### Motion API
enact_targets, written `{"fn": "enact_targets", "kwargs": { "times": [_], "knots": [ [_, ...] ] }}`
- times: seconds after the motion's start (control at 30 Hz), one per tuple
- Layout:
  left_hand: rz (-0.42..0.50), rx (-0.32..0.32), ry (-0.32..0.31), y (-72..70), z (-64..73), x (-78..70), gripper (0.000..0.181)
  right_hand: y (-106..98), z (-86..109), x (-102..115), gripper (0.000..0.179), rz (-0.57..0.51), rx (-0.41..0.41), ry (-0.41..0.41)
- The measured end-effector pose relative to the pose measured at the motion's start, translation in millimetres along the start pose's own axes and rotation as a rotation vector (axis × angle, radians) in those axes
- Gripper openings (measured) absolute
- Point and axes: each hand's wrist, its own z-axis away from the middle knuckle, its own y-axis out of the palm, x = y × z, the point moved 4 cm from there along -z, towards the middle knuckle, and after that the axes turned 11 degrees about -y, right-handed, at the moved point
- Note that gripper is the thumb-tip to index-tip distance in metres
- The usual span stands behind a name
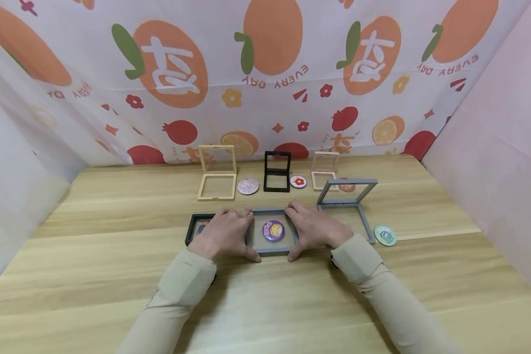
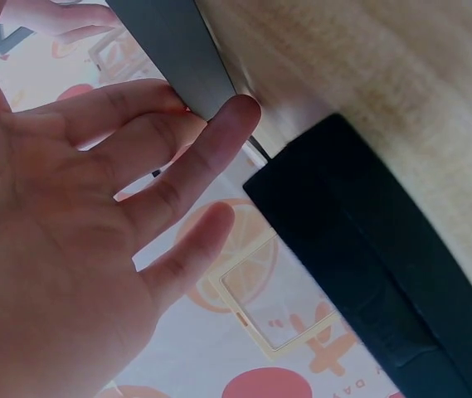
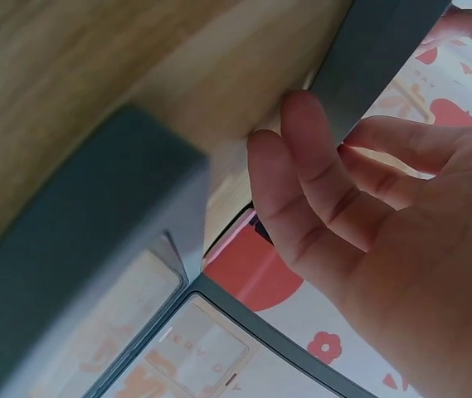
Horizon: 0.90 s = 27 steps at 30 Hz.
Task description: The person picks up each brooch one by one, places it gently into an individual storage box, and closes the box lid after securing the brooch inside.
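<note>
A closed grey-blue display frame [image 1: 274, 252] lies flat on the table, with a purple round badge [image 1: 273, 230] bearing a yellow cartoon face inside. My left hand [image 1: 225, 233] grips its left end, thumb at the front corner and fingers at the back. At the opposite end my right hand [image 1: 316, 227] grips it the same way. In the left wrist view, fingertips meet the frame's grey side [image 2: 182, 62]; the right wrist view has fingertips against its other side [image 3: 377, 62]. A dark frame [image 1: 193, 227] with a badge in it sits left, partly hidden behind my left hand.
Another grey-blue frame [image 1: 366, 222] stands open to the right, beside a mint-green badge [image 1: 385, 235]. Along the back are open yellow [image 1: 217, 198], black [image 1: 276, 189] and pink [image 1: 323, 173] frames, with lilac [image 1: 248, 186], red-flower [image 1: 298, 181] and red [image 1: 347, 186] badges. A printed curtain [image 1: 265, 113] hangs behind.
</note>
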Motion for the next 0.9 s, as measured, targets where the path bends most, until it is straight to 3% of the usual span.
{"fn": "enact_targets", "kwargs": {
  "times": [0.9],
  "knots": [
    [0.081,-0.016,-0.016,-1.5,19.2,-1.7,0.100,8.5,6.6,9.9,0.110,-0.062,-0.051,0.024]
  ]
}}
